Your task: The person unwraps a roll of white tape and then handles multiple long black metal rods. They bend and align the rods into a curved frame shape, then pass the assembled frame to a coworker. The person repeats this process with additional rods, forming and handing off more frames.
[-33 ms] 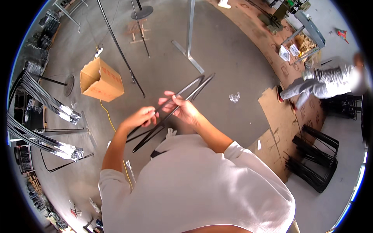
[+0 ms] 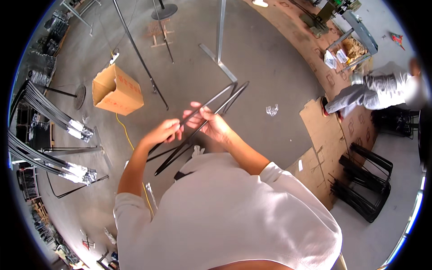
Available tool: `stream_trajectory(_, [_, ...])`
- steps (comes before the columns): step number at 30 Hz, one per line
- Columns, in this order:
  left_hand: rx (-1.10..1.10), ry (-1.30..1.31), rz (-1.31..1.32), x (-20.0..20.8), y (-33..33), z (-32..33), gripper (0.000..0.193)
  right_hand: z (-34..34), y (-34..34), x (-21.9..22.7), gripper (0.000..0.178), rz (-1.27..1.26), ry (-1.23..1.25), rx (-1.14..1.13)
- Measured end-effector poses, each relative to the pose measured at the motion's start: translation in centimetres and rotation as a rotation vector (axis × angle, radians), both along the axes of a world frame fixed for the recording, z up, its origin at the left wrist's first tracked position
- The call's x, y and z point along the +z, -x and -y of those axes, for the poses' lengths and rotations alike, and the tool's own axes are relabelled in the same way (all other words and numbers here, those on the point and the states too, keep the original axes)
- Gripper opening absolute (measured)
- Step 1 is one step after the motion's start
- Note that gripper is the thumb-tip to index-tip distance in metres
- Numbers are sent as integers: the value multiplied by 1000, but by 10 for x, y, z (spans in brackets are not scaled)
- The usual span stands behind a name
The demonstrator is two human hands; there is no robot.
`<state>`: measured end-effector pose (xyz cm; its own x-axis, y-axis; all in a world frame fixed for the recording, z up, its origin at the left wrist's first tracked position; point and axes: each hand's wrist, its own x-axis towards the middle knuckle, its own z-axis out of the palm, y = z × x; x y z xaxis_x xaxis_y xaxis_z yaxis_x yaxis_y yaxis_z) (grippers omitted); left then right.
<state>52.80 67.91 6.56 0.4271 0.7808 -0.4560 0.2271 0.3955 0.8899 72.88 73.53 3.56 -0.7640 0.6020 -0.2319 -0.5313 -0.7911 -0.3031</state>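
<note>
Dark bent-rod frame [image 2: 204,121]: gripped mid-length by closed left hand [image 2: 163,132] and right hand [image 2: 212,123]; apparently unattached, handling underway.

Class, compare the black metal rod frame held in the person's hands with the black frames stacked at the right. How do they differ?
The held rod frame is a single piece, lifted off the floor between the left hand and right hand; the stacked frames are many, resting on the floor untouched. The held rod frame slants diagonally; the stacked frames lie bundled side by side. Both are thin, dark bent metal.
</note>
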Motion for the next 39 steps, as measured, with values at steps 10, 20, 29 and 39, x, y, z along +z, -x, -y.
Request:
stream_trajectory(10, [-76,-50,-55,8,-30,-38,25,10,10,7,44,-122,-67,-129])
stream_trajectory(20, [-300,247,53,0,-18,-34,38,-32,-11,-7,37,25,77,-355])
stream_trajectory(29, [-276,142,-3,11,19,0,72,-78,-50,-26,37,-106,82,-439])
stream_trajectory(39, [-141,139,-1,2,46,27,45,-98,-68,-36,40,-65,176,-542])
